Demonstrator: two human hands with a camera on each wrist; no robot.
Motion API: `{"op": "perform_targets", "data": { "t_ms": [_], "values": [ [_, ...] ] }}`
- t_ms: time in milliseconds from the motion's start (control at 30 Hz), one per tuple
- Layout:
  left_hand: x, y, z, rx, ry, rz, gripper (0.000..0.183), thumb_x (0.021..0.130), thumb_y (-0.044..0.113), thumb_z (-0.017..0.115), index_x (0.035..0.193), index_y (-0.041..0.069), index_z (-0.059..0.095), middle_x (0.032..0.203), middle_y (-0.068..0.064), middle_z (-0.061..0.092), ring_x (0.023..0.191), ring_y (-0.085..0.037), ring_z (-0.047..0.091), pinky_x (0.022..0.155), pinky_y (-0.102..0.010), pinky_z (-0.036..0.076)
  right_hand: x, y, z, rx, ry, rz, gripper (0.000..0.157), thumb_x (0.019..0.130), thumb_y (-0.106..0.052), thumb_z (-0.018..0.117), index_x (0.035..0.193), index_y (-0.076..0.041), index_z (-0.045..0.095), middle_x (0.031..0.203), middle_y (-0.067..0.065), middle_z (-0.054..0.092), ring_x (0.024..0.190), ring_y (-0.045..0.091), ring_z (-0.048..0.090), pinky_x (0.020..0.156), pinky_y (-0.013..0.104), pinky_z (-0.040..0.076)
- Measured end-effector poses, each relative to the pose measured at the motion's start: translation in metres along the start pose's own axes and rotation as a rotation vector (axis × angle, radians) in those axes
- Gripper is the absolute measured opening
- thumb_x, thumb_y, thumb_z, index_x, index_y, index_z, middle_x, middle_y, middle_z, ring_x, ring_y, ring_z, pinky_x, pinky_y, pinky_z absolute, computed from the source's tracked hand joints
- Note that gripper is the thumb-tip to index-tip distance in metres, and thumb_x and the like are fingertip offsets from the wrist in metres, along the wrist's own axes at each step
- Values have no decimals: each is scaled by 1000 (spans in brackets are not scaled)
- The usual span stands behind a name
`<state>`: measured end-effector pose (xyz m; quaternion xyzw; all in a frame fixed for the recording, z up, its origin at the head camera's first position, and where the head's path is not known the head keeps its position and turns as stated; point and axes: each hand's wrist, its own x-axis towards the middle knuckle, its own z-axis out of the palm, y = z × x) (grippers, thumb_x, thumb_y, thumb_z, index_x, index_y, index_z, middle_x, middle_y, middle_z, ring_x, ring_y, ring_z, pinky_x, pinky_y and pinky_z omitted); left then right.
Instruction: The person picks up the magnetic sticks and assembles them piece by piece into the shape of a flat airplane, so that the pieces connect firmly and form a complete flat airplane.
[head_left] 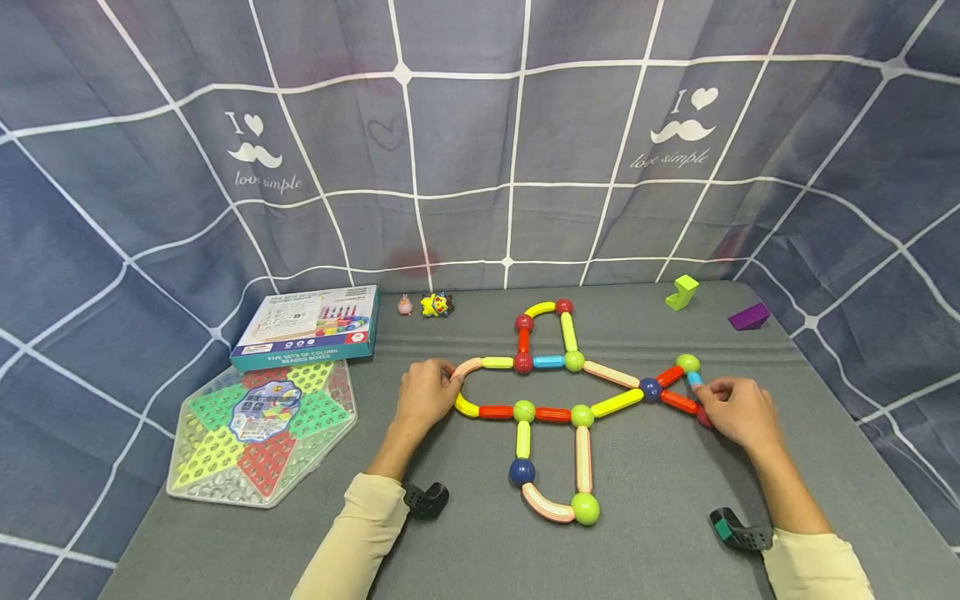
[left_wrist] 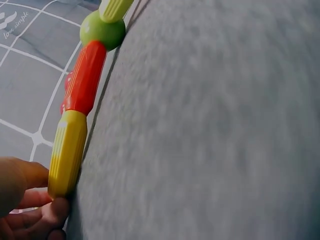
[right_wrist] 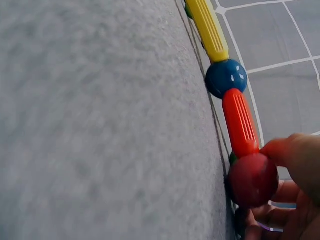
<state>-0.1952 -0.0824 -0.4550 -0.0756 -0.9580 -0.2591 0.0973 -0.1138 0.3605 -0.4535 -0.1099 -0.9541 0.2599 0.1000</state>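
Observation:
A flat figure of colored rods and balls, like a magnetic stick-and-ball set, lies on the grey surface. At its rounded left end my left hand [head_left: 429, 392] grips where the peach curved rod [head_left: 468, 366] meets the yellow curved rod [head_left: 467, 407]; the left wrist view shows thumb and fingers around the yellow end. My right hand [head_left: 744, 410] pinches the dark red ball [right_wrist: 253, 180] at the right end, beside a short blue rod [head_left: 694, 379]. Red rods [head_left: 678, 402] join that end to a dark blue ball [head_left: 650, 389]. A looped branch extends above and below the figure's middle.
A boxed set [head_left: 307, 327] and a hexagonal bead board [head_left: 262, 433] lie at the left. Two small toy figures [head_left: 437, 305] stand at the back. A green block [head_left: 682, 292] and a purple block [head_left: 749, 317] sit at the back right, before a grey checked curtain [head_left: 465, 133].

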Motion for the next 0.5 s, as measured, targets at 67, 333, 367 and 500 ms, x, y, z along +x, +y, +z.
{"op": "perform_targets", "data": {
  "t_ms": [67, 333, 367, 500],
  "values": [
    [1, 2, 3, -8, 10, 1, 16, 84, 21, 70, 88, 6, 72, 59, 4, 56, 49, -11, 49, 48, -27, 39, 2, 0, 0, -19, 5, 17, 36, 91, -37, 59, 87, -3, 70, 70, 3, 66, 65, 23, 55, 53, 33, 35],
    [5, 7, 11, -1, 65, -20, 14, 84, 19, 70, 87, 5, 71, 60, 3, 58, 50, -11, 51, 50, -30, 43, 7, -2, 2, -42, 17, 55, 40, 94, -39, 53, 97, -1, 68, 89, 17, 67, 83, 43, 59, 57, 45, 37],
    [5, 7, 11, -2, 69, -22, 14, 84, 19, 70, 87, 5, 71, 60, 3, 58, 50, -12, 52, 50, -31, 43, 7, -2, 2, -43, 17, 56, 40, 94, -38, 53, 98, -1, 67, 89, 18, 67, 83, 43, 59, 57, 45, 37],
    [5, 7, 9, 2, 70, -24, 15, 85, 22, 70, 87, 7, 71, 59, 4, 57, 51, -14, 52, 52, -33, 43, 4, -6, 2, -52, 25, 59, 42, 94, -39, 53, 102, 0, 66, 91, 18, 67, 84, 43, 59, 58, 46, 38]
  ]
}}
